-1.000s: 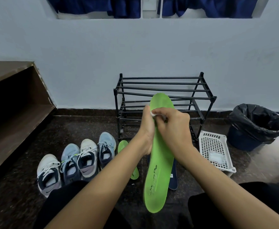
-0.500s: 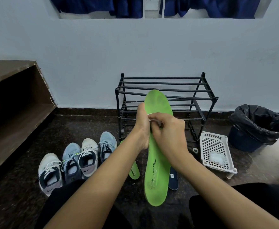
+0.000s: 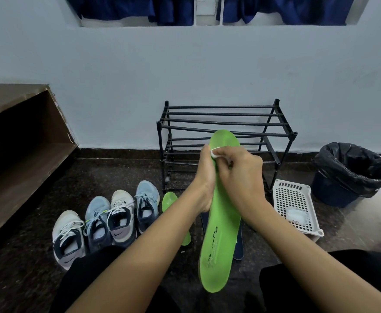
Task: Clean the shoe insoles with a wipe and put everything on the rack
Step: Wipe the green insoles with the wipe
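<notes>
Step in hand: wiping. None of the racking is done; the rack (image 3: 218, 122) has nothing on its bars.

Insole (image 3: 221, 245), green, held up in front of the rack. It runs lengthwise away from the person, with the toe end overlapping the rack's middle bars and the heel end nearest the body.

Left hand (image 3: 204, 177): grips the insole's left edge just below the toe end and steadies it. Thumb on the near face; fingers hidden behind.

Right hand (image 3: 241, 175): fingers curled, pinching a small white wipe (image 3: 215, 153) and pressing it onto the insole's near face close to the toe end. The two hands touch there.

Floor in front of the rack: a second insole (image 3: 169, 199), green, just left of the held one, and a dark insole (image 3: 240, 249) partly hidden beneath it. Four shoes (image 3: 108, 222) stand in a row left of the rack. A white basket (image 3: 295, 199) lies to the rack's right with a pack (image 3: 296, 216) in it, probably wipes. Bin (image 3: 352, 172) further right.

Judgement: early in the task. Only the toe area is under the wipe, and the long stretch down to the heel looks unwiped.

The next move likely calls for dragging the wipe down toward the heel while the left hand holds firm. The insole is thin and will bend under pressure, so the grip may need shifting lower.
</notes>
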The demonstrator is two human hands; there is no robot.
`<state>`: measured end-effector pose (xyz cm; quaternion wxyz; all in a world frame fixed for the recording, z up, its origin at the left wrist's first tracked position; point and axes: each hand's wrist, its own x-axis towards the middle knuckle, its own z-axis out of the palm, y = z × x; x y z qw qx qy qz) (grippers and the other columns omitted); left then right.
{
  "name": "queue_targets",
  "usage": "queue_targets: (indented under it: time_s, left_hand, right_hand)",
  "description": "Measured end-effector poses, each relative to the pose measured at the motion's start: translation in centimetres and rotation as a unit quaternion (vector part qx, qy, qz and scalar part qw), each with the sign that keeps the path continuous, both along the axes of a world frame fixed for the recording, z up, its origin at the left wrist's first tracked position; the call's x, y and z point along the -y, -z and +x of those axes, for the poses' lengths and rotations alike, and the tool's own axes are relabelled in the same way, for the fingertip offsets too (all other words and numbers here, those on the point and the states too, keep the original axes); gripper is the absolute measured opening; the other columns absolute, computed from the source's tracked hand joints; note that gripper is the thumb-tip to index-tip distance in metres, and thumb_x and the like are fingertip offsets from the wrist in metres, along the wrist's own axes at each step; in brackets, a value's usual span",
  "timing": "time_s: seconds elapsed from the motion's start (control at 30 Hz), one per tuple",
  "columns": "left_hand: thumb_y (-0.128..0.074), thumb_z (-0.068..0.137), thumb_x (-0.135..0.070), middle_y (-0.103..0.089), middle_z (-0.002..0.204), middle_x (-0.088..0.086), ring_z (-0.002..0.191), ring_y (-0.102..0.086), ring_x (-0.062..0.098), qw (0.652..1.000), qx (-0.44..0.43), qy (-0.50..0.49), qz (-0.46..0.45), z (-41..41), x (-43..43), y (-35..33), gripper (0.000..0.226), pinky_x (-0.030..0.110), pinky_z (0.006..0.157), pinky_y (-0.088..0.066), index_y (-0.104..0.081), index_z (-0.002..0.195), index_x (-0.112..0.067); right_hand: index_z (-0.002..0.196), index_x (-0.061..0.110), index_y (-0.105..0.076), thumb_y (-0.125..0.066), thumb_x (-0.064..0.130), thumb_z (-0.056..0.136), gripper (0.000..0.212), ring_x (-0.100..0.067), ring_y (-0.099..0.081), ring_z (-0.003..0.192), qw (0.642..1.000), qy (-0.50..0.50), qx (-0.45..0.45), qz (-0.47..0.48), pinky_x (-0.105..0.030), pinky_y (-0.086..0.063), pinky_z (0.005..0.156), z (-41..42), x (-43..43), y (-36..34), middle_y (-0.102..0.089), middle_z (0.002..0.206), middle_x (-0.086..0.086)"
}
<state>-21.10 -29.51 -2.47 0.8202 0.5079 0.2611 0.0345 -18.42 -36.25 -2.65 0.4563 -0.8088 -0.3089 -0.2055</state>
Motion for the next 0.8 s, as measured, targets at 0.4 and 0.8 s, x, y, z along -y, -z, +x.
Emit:
queue_targets:
  time_s: [0.4, 0.8]
  left_hand:
    - [-0.021, 0.093, -0.066, -0.057, 0.083, 0.011, 0.071, -0.057, 0.024, 1.0, -0.003, -0.009, 0.014, 0.1, -0.7, 0.0, 0.062, 0.028, 0.062, -0.047, -0.056, 0.09, -0.014]
    - [-0.023, 0.093, -0.066, -0.062, 0.076, 0.01, 0.075, -0.06, 0.026, 1.0, -0.004, 0.01, 0.016, 0.1, -0.8, 0.3, 0.066, 0.034, 0.073, -0.049, -0.063, 0.084, -0.014]
  right_hand:
    - [0.091, 0.012, -0.075, -0.06, -0.002, 0.079, 0.024, -0.018, -0.066, 0.077, 0.999, -0.02, -0.027, -0.003, -0.02, -0.046, 0.077, -0.4, -0.2, 0.1, -0.073, 0.087, -0.003]
    - [0.094, 0.013, -0.075, -0.061, 0.0, 0.081, 0.023, -0.017, -0.067, 0.08, 0.999, -0.011, -0.036, 0.0, -0.018, -0.046, 0.079, -0.3, 0.1, 0.2, -0.074, 0.089, -0.003]
